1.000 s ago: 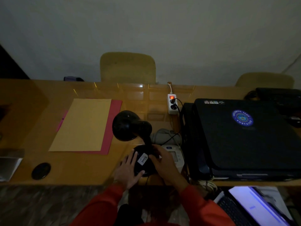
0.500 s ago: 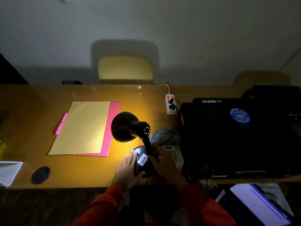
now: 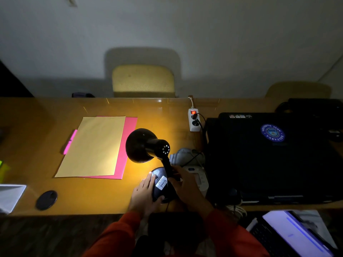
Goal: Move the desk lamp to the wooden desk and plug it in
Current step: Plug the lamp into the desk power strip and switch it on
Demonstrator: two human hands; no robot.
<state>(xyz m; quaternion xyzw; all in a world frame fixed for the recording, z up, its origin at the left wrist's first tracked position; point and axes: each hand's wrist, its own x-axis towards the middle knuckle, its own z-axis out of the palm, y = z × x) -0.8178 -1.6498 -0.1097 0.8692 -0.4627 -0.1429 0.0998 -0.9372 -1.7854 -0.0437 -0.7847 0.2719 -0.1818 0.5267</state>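
- The black desk lamp (image 3: 148, 145) stands near the front edge of the wooden surface (image 3: 37, 127), lit, its shade tilted to the left and casting a yellow pool on the wood.
- The left hand (image 3: 145, 193) lies against the left side of the round lamp base (image 3: 160, 184); its fingers (image 3: 148, 179) are spread flat along the base and the thumb hooks under the near rim.
- The right hand (image 3: 185, 186) curls around the bottom of the lamp's neck, fingers closed on it where it meets the base.
- A white label sits on the base between the two hands.
- A white power strip (image 3: 194, 120) lies further back on the surface, its red switch glowing, with two black plugs in it.
- A tan envelope (image 3: 92, 145) rests on a pink folder (image 3: 128, 145) left of the lamp, with a pink pen (image 3: 69, 142) just beside them.
- A black printer (image 3: 269, 160) fills the right side; a small white device (image 3: 199, 179) sits between it and the lamp.
- A dark round disc (image 3: 46, 199) lies near the front left edge.
- A yellow chair (image 3: 143, 80) stands behind the surface.
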